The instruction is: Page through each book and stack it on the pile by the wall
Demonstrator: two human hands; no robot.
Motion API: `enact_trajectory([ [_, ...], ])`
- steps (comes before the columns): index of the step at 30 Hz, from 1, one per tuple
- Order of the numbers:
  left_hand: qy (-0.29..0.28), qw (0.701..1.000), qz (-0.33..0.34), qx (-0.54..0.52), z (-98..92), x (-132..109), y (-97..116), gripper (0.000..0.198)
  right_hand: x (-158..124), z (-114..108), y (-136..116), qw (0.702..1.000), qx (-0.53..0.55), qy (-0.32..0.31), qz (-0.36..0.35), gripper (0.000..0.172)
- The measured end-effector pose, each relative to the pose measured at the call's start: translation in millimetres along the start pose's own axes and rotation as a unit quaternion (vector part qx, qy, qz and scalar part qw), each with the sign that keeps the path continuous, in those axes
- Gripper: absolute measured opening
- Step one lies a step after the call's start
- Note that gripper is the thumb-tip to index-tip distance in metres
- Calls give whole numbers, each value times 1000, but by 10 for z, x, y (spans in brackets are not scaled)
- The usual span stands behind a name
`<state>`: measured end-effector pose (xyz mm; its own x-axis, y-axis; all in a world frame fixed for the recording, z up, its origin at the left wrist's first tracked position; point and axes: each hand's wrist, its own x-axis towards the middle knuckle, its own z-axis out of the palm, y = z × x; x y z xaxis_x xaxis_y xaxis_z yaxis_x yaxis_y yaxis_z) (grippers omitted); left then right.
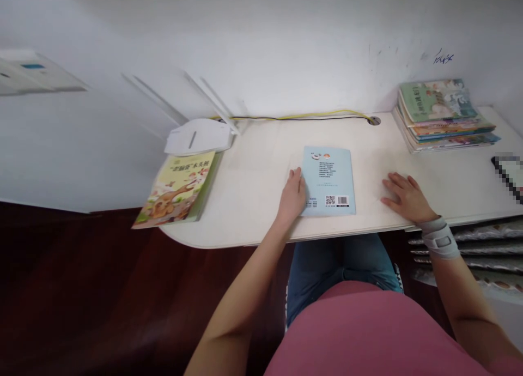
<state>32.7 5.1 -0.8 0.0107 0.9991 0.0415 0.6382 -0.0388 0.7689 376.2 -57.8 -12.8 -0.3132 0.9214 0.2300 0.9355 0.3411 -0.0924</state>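
Note:
A light blue book (329,181) lies flat on the white desk (245,201), its back cover with a barcode facing up. My left hand (292,195) rests at the book's left edge, fingers stretched forward and touching it; whether the thumb or fingers reach under the edge cannot be made out. To the right of the book, apart from it, my right hand (405,196) lies palm down on the desk with its fingers spread and nothing in it. A grey band is wrapped around the right wrist.
At the left stand a white router (199,136) and green-yellow books (175,189) overhanging the desk's edge. A stack of books (439,106) sits at the back right, a dark-edged device (509,174) at the far right. Cables (302,116) run along the wall into a hole.

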Motion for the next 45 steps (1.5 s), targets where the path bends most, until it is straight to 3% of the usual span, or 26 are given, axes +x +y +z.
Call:
enact_trajectory([
  [8, 41, 998, -42, 15, -47, -26, -107, 53, 12, -27, -25, 1000, -1, -7, 6, 49],
  [14, 62, 997, -25, 26, -80, -60, -108, 48, 3, -11, 10, 1000, -3, -5, 2, 50],
  [17, 53, 994, 27, 86, -85, -77, -136, 43, 17, -55, -59, 1000, -18, 0, 10, 50],
  [20, 43, 988, 71, 132, -61, -88, -166, 41, 74, -123, -309, 999, -29, 12, -12, 48],
  [25, 40, 992, 50, 109, -37, -124, -163, 48, 232, -121, -937, 991, 6, -25, -129, 49],
  [29, 39, 995, 26, 93, -53, -162, -109, 49, 314, -3, -1178, 993, 14, -40, -115, 52],
  [41, 70, 995, 15, 75, -150, -246, -86, 48, 347, 58, -1179, 994, 6, -32, -102, 46],
  [45, 82, 994, 37, 67, -176, -354, 24, 48, 341, 60, -1183, 995, 27, -19, -95, 46],
])
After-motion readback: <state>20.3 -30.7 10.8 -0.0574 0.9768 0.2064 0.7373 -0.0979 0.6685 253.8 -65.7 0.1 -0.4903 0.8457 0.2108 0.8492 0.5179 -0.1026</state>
